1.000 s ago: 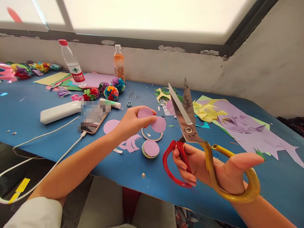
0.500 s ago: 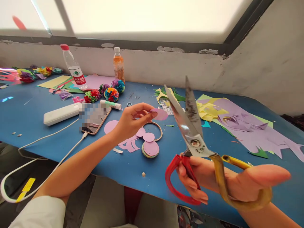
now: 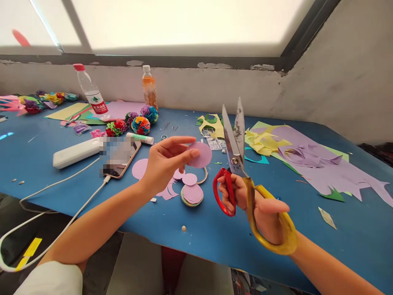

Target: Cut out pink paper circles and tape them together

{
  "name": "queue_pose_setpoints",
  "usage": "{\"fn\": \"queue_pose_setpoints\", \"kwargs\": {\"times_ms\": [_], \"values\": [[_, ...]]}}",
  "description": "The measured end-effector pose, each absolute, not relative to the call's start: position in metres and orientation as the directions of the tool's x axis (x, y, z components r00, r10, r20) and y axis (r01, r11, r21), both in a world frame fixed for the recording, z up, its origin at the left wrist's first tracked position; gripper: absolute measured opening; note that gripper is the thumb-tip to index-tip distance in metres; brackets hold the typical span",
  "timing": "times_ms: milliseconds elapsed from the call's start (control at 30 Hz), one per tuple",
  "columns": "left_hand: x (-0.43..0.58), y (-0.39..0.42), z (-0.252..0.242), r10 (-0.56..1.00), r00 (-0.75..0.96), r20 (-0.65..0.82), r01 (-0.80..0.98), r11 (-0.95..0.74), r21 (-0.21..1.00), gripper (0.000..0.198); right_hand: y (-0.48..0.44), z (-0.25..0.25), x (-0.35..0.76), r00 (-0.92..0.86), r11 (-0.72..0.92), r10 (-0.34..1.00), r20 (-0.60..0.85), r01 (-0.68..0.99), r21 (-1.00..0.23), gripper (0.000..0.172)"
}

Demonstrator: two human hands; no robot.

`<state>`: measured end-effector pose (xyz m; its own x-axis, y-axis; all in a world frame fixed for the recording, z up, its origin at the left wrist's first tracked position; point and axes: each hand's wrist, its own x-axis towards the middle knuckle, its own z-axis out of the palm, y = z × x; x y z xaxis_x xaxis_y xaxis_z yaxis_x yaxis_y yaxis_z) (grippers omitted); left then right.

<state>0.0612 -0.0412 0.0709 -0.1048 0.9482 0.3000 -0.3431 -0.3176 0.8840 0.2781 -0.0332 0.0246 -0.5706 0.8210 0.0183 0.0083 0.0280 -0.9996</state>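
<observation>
Between thumb and fingers, my left hand (image 3: 167, 162) pinches a purple paper circle (image 3: 201, 155) above the table. My right hand (image 3: 260, 209) has its fingers and thumb through the handles of the scissors (image 3: 238, 162), one handle red and the other yellow. The blades point up and stand slightly apart, just right of the circle. Below my left hand lie a stack of paper circles (image 3: 192, 194) with purple on top, a smaller purple circle (image 3: 189, 179) and curved purple offcuts (image 3: 168, 191). A ring (image 3: 202, 176) is partly hidden behind the held circle.
On the blue table (image 3: 221, 246), a phone (image 3: 123, 157) with a cable, a white power bank (image 3: 76, 152) and a glue stick (image 3: 139, 138) lie left. Two bottles, a water bottle (image 3: 93, 96) and an orange drink (image 3: 150, 90), stand behind paper flowers (image 3: 140, 125). Purple paper scraps (image 3: 319, 164) spread right.
My right hand and the scissors have drawn back away from the camera, and the blades have come closer together. The purple circle has turned to face me more fully in my left hand.
</observation>
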Motion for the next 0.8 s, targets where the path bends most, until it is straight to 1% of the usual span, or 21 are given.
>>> {"fn": "queue_pose_setpoints", "kwargs": {"times_ms": [67,100,200,267,400,467,500,567,633,733,800], "values": [[0.06,-0.038,0.072,0.966,-0.086,0.243,-0.418,-0.257,0.871,0.031,-0.035,0.02,0.279,-0.576,-0.046,0.818,-0.003,-0.06,-0.997,0.09],[0.06,-0.036,0.072,0.973,-0.087,0.213,-0.45,-0.229,0.863,0.033,-0.037,0.017,0.28,-0.573,-0.058,0.819,-0.005,-0.074,-0.996,0.09],[0.057,-0.03,0.07,0.986,-0.109,0.127,-0.506,-0.165,0.847,0.032,-0.044,0.012,0.281,-0.559,-0.066,0.829,-0.007,-0.086,-0.994,0.091],[0.056,-0.028,0.069,0.991,-0.112,0.077,-0.53,-0.125,0.839,0.034,-0.048,0.013,0.282,-0.528,-0.047,0.849,-0.012,-0.053,-0.998,0.092],[0.057,-0.029,0.071,0.992,-0.124,0.006,-0.587,-0.078,0.806,0.042,-0.05,0.021,0.278,-0.46,-0.013,0.886,-0.052,0.088,-0.996,0.085],[0.059,-0.031,0.073,0.991,-0.137,0.0,-0.608,-0.084,0.789,0.043,-0.049,0.023,0.276,-0.466,-0.01,0.883,-0.06,0.108,-0.994,0.089],[0.059,-0.032,0.075,0.99,-0.14,0.002,-0.613,-0.088,0.785,0.04,-0.049,0.024,0.276,-0.479,-0.006,0.876,-0.059,0.112,-0.994,0.093],[0.061,-0.034,0.076,0.991,-0.13,0.02,-0.607,-0.096,0.789,0.028,-0.048,0.025,0.274,-0.496,0.007,0.866,-0.06,0.132,-0.991,0.102],[0.061,-0.035,0.076,0.994,-0.101,0.041,-0.584,-0.092,0.806,0.016,-0.048,0.026,0.274,-0.494,0.012,0.866,-0.073,0.168,-0.986,0.106],[0.061,-0.035,0.074,0.996,-0.075,0.039,-0.555,-0.074,0.828,0.011,-0.049,0.03,0.273,-0.48,0.016,0.872,-0.094,0.219,-0.975,0.104],[0.062,-0.036,0.072,0.997,-0.075,0.034,-0.551,-0.07,0.832,0.013,-0.05,0.032,0.273,-0.491,0.063,0.868,-0.073,0.254,-0.965,0.102]]}}
